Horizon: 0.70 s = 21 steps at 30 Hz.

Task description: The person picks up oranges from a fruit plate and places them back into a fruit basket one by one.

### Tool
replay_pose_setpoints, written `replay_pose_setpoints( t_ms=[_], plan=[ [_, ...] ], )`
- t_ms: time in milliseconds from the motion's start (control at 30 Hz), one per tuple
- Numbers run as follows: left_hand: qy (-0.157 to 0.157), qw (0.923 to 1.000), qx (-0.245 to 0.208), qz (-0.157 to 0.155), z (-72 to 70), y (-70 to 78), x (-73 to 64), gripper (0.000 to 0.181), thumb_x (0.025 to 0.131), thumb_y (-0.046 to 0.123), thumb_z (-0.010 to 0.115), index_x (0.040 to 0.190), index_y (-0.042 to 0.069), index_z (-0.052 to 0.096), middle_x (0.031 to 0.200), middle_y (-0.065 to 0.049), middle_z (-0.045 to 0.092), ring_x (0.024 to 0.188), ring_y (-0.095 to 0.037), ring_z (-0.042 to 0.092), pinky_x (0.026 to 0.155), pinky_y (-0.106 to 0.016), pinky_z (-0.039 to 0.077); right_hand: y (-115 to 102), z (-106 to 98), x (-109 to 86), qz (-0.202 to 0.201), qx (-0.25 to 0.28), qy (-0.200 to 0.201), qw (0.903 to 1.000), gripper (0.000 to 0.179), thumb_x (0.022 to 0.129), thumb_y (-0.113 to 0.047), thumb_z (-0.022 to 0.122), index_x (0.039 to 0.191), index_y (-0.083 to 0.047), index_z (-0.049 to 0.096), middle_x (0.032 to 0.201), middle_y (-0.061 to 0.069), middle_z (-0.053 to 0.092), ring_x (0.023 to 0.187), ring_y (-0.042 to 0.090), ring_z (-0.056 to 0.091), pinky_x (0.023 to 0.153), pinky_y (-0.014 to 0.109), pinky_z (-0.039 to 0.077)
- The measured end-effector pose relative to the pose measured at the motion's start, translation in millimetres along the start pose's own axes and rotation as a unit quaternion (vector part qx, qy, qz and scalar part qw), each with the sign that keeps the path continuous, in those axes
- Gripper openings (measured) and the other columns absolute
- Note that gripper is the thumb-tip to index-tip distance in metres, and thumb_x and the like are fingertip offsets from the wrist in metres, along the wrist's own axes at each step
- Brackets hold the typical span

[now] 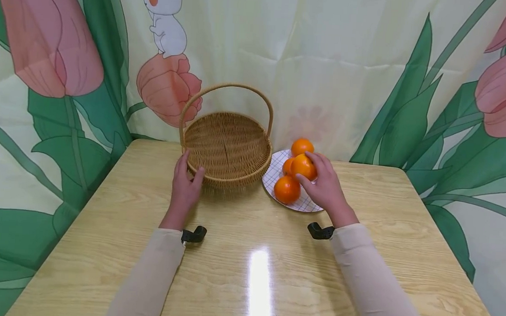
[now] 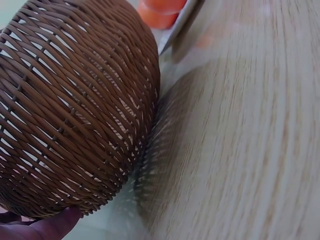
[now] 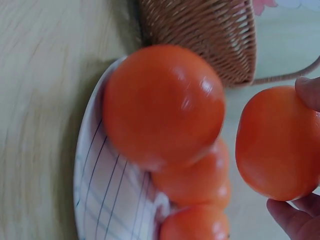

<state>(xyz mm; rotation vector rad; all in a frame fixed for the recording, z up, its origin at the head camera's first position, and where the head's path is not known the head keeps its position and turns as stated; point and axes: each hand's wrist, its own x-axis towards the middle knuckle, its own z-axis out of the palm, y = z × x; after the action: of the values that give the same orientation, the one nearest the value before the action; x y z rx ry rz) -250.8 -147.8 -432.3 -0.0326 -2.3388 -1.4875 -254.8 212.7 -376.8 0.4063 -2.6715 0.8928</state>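
My right hand [image 1: 321, 185] holds an orange [image 1: 303, 167] between thumb and fingers, above the plate's other fruit. In the right wrist view that held orange [image 3: 277, 142] is at the right, apart from the nearest orange [image 3: 162, 107] on the plate. The shallow plate [image 1: 312, 205] is white with a dark grid pattern and bears several oranges. My left hand [image 1: 185, 188] rests against the front left side of a wicker basket [image 1: 228, 142], thumb and fingers spread. In the left wrist view its thumb [image 2: 62, 222] lies at the woven wall.
The basket's tall arched handle [image 1: 231, 85] stands upright at the back of the wooden table [image 1: 240, 233], left of the plate. Behind the table hangs a curtain [image 1: 326, 61] printed with tulips. A black wrist camera [image 1: 320, 231] is strapped on each wrist.
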Motion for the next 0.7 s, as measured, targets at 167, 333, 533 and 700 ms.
replay_pose_setpoints(
  t_ms=[167,333,533,700],
  plan=[
    [-0.006,0.9999,-0.007,-0.010,1.1,-0.7,-6.0,0.066,0.098,0.031,0.051,0.155,0.020,0.019,0.160,-0.010,0.018,0.146,-0.032,0.023,0.103,-0.057,0.042,-6.8,3.7,-0.3,-0.007,0.005,0.005,0.9999,0.063,0.090,-0.031,0.066,0.146,-0.017,0.040,0.151,0.016,0.034,0.131,0.041,0.040,0.098,0.060,0.045],
    [-0.008,0.9998,-0.014,-0.014,1.6,0.6,-9.4,0.066,0.098,0.027,0.053,0.155,0.018,0.020,0.160,-0.012,0.017,0.145,-0.034,0.024,0.100,-0.056,0.045,-14.5,5.6,0.6,-0.012,0.018,0.013,0.9997,0.063,0.089,-0.032,0.068,0.145,-0.018,0.042,0.151,0.014,0.036,0.130,0.039,0.042,0.092,0.056,0.050],
    [-0.006,0.9998,-0.014,-0.008,3.1,2.2,-8.6,0.065,0.098,0.025,0.053,0.154,0.017,0.022,0.158,-0.014,0.018,0.143,-0.036,0.029,0.097,-0.053,0.048,-24.6,5.4,6.5,-0.022,0.023,0.024,0.9992,0.064,0.089,-0.033,0.069,0.145,-0.016,0.043,0.150,0.014,0.038,0.131,0.038,0.042,0.096,0.058,0.046],
    [0.001,0.9999,-0.014,-0.007,3.5,4.3,-6.7,0.064,0.098,0.027,0.054,0.154,0.019,0.024,0.158,-0.015,0.019,0.142,-0.036,0.029,0.098,-0.054,0.047,-34.6,3.6,11.5,-0.031,0.027,0.031,0.9987,0.064,0.089,-0.035,0.067,0.146,-0.019,0.042,0.150,0.011,0.038,0.130,0.036,0.044,0.098,0.059,0.044]
  ],
)
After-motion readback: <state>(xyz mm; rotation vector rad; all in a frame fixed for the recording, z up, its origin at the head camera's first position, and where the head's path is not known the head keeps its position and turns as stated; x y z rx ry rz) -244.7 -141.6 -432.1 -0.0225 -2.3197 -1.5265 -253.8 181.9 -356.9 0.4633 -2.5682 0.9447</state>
